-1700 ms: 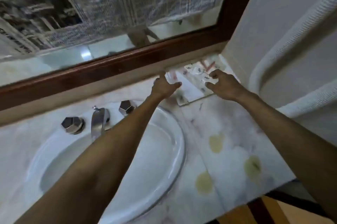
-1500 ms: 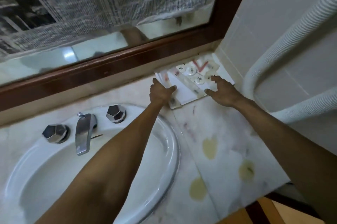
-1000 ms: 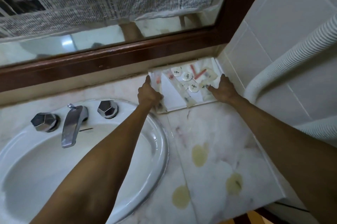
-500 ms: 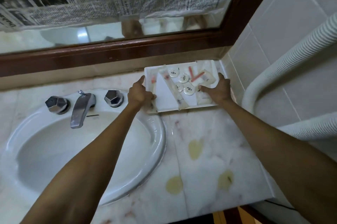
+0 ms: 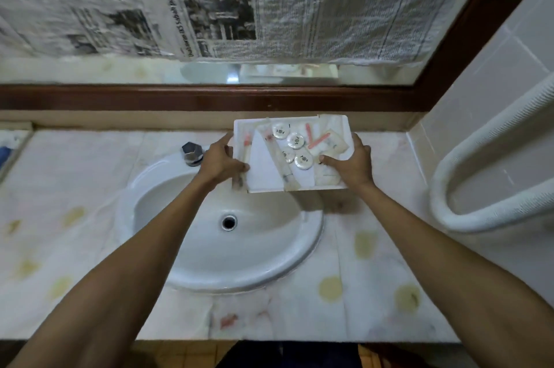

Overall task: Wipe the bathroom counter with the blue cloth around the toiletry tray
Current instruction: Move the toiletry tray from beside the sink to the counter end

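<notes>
Tray (image 5: 292,185) now off corner, carried left, over sink (image 5: 209,262) rim. Left hand (image 5: 220,162) grips left edge, right hand (image 5: 350,165) grips right edge. Light, stiff, loose packets slide; keep level. Cloth probably blue scrap far left on tabletop (image 5: 75,176).

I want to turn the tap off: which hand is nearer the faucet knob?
Left. The left hand sits just beside the faucet knob; the right hand is across the tray.
</notes>
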Demonstrator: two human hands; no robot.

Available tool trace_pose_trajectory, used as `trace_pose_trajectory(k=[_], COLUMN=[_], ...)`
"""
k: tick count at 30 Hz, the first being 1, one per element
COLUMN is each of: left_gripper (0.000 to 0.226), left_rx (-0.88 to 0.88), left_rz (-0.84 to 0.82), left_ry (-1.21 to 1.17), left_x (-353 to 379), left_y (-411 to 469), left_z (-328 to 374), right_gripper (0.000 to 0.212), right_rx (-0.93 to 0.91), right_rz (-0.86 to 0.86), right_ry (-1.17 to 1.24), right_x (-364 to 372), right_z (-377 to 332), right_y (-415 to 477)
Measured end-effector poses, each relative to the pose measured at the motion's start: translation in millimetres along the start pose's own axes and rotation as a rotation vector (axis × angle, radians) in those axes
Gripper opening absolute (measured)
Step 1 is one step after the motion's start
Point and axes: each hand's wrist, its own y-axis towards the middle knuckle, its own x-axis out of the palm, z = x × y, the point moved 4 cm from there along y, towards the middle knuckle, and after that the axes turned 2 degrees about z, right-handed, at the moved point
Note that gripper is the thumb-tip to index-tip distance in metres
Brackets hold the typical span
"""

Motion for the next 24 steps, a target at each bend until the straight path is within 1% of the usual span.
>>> trace_pose_trajectory(k=[4,8,14,16,20,24], left_gripper=[0.084,0.095,0.094,0.093,0.091,0.094], left_rx=[0.027,-0.026,-0.09,-0.111,-0.143,-0.181], left_rz=[0.109,0.208,0.311,0.34,0.393,0.45], left_ry=[-0.044,-0.054,-0.085,-0.09,-0.097,-0.117], left_x=[-72,-145,-245,-272,-320,-359], left_y=[-37,-83,-162,-186,-221,-240], left_z=[-40,-94,-180,-200,-238,-275], right_gripper=[0.103,0.102,0.1,0.095,0.099,0.096], right_rx=[-0.081,-0.141,-0.231,-0.258,-0.297,-0.377], right_rz=[-0.022,-0.079,-0.19,-0.222,-0.296,-0.357], right_ry=[0.049,0.074,0.091,0.089,0.068,0.055], right_x=[46,101,192,218,266,312], right_z=[-50,-94,-144,-158,-191,-230], right_y=[-43,-99,-189,-215,-251,-272])
